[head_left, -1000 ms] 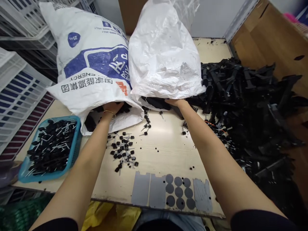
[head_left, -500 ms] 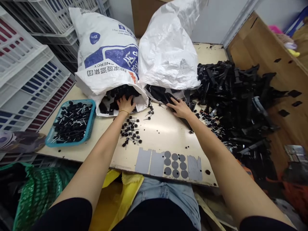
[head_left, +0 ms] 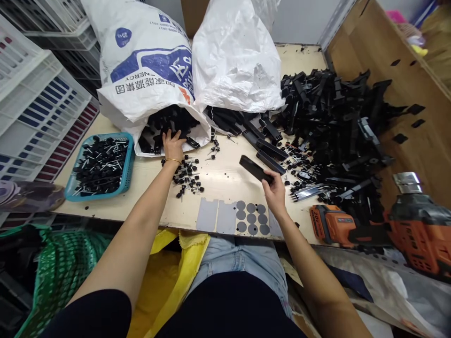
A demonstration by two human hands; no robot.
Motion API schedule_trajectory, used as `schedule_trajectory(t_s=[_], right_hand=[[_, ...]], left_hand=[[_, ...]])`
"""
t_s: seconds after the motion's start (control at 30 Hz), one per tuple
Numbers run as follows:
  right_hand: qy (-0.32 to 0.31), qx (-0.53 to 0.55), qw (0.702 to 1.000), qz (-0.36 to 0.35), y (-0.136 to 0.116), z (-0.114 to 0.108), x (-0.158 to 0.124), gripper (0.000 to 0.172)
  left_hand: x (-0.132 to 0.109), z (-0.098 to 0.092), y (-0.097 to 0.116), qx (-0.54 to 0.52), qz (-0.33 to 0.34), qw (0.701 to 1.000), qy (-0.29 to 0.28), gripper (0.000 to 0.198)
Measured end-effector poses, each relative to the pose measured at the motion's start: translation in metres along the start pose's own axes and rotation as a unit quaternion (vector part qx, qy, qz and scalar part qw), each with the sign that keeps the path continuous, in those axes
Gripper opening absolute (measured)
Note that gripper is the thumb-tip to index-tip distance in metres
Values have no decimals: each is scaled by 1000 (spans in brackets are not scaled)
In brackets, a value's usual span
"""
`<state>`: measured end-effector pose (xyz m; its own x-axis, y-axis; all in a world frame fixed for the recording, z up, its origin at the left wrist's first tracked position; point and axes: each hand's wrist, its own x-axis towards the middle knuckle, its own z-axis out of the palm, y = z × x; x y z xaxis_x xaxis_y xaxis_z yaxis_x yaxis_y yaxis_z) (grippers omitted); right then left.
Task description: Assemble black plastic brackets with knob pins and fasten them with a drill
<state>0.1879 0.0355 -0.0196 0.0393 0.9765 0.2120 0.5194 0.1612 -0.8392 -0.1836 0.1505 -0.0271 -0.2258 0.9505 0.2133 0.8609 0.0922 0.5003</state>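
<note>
My left hand (head_left: 173, 146) is in the mouth of the left printed white sack (head_left: 141, 101), its fingers apart over small black plastic parts (head_left: 169, 119). What its fingertips touch is partly hidden. Above the table, my right hand (head_left: 276, 193) grips the near end of a long black plastic bar (head_left: 254, 169), which slants up to the left. More bars of that kind (head_left: 269, 149) spill from the plain white sack (head_left: 239, 70). Black-headed screws (head_left: 186, 173) lie scattered beside my left wrist.
A blue basket (head_left: 131, 162) full of black-headed screws stands at left. Black parts (head_left: 324, 112) are heaped at right against a wooden board (head_left: 380, 70). An orange power tool (head_left: 419, 234) lies at the front right. Grey pads (head_left: 225, 217) are stuck near the table edge.
My right hand has drawn back from the plain sack toward me, now with a black plastic bar in it. My left hand stays at the left sack. The view has shifted, showing the power tool.
</note>
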Motion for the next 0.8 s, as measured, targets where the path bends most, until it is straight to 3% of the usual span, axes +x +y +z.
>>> schedule_trajectory(t_s=[0.13,0.2,0.27,0.33,0.43,0.5,0.6,0.67,0.73,0.8], right_hand=[[-48,-57,994,86,18,-10,-52,25],[-54,-69,991,98,24,-15,-65,26],[-59,-52,993,93,28,-25,-68,32],[-100,-26,992,79,30,-40,-61,38],[-228,11,971,66,30,-61,-33,33],[-308,14,950,43,29,-63,-9,26],[-384,-30,922,-27,21,-45,18,21],[-360,-84,927,-65,12,-29,23,25],[-263,-156,949,-74,0,-21,15,32],[-157,-223,962,-32,-9,-21,-2,30]], left_hand=[[-47,-6,32,-28,41,999,-2,30],[-88,-2,56,-78,68,994,-37,29],[-133,7,80,-147,65,981,-109,39],[-173,20,99,-193,59,968,-148,49],[-212,42,116,-189,76,972,-116,33],[-224,53,120,-170,84,978,-90,27],[-231,60,121,-156,88,980,-83,29],[-230,59,117,-150,87,981,-83,29],[-228,54,112,-144,86,982,-85,29],[-225,47,106,-137,88,982,-99,27]])
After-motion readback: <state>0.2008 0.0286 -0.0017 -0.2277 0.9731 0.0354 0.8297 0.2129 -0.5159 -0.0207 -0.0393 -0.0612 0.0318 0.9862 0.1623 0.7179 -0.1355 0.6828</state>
